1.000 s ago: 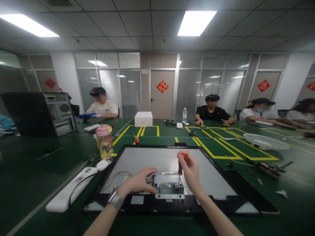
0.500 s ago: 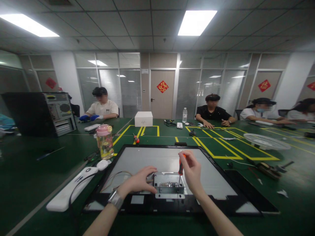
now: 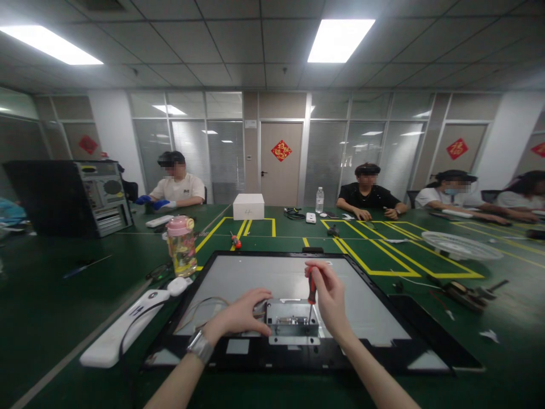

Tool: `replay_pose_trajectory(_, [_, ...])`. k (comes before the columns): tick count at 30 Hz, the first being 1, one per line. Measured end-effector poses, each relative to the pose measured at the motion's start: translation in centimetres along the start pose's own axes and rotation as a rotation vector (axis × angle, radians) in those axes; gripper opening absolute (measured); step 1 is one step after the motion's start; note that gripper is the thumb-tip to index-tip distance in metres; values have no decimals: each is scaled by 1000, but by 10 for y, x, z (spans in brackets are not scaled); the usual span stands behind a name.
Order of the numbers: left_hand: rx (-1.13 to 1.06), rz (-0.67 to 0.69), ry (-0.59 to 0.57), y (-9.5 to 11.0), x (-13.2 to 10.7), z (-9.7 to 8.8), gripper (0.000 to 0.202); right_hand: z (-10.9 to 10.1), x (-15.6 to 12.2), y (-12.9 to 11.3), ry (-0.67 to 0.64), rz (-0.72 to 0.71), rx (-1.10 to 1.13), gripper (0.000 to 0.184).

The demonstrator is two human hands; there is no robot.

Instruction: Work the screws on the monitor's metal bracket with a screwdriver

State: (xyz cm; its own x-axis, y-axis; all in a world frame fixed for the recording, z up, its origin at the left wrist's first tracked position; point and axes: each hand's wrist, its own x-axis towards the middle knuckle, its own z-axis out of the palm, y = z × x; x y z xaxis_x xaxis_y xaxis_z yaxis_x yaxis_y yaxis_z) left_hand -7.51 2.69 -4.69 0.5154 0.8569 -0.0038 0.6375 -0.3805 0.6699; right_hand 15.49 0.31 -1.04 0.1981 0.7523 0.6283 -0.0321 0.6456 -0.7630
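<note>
In front of me a flat screen panel [image 3: 272, 278] with a black frame lies on the table. A metal bracket box [image 3: 292, 320] with small parts inside rests near its front edge. My left hand [image 3: 242, 312] grips the left end of this box between thumb and fingers. In my right hand [image 3: 330, 289] is a red and black screwdriver [image 3: 313, 287], held nearly upright with its shaft pointing down at the right side of the box. Its tip is too small to make out. Thin wires [image 3: 204, 304] run out to the left of the box.
A white power strip [image 3: 123, 329] and a pink-lidded bottle [image 3: 182, 247] stand left of the panel. Farther off are a computer case [image 3: 63, 196], a white box [image 3: 248, 207] and a clear round dish [image 3: 462, 245]. Several people sit around the green table.
My right hand and the top of the screwdriver have shifted slightly to the left. My left hand and the metal box stay in place.
</note>
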Motion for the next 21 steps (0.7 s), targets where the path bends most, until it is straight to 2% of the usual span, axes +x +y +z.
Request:
replay_pose_trajectory(4, [16,-8,-17,2,0,-1,89,-1,2,2,11,36,88,27])
replay_pose_trajectory(10, [21,-8,-7,6,-1,-2,87,-2,5,6,6,56,42,24])
replay_pose_trajectory(16, [18,2,-13,2,0,-1,88,-3,6,7,92,-114,-109,18])
replay_pose_trajectory(21, [18,2,-16,-1,1,0,89,-3,3,5,19,-23,-29,25])
